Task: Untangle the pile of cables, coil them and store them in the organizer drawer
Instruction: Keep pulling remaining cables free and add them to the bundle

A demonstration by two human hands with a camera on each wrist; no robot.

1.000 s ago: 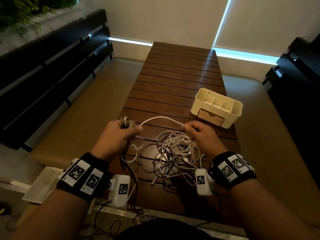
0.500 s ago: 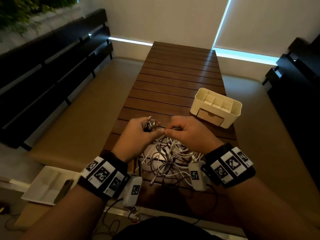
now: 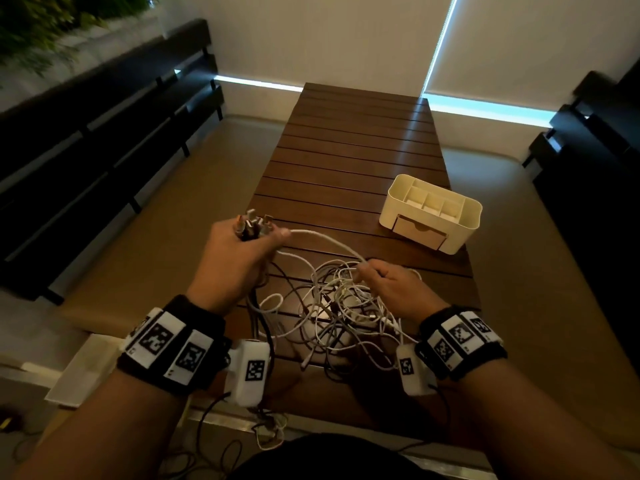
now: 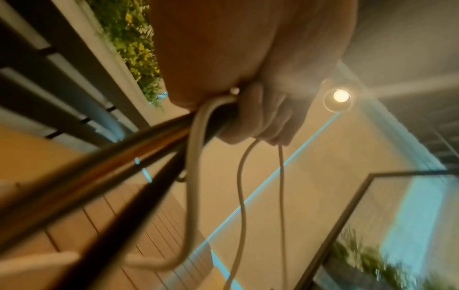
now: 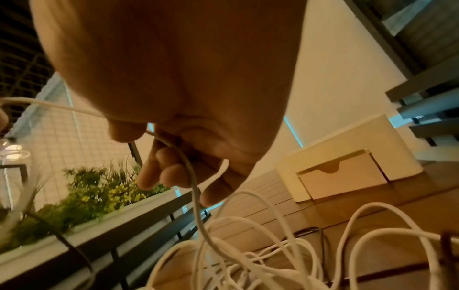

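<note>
Left hand (image 3: pixel 235 258) fist grips bunch of plugs (image 3: pixel 252 225); right hand (image 3: pixel 391 285) pinches white cable (image 3: pixel 325 239) over tangled pile (image 3: pixel 339 310); organizer (image 3: pixel 431 213) far right on table (image 3: pixel 346 161)

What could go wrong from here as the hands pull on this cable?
1. The white cable stretched between the left hand and right hand runs back into the cable pile; pulling may tighten knots.
2. The pile might drag off the table.

Dim room: slatted wooden table (image 3: pixel 353 161), dark benches (image 3: pixel 104 126) either side, drawn blinds (image 3: pixel 519 39), tan floor (image 3: pixel 180 209).
</note>
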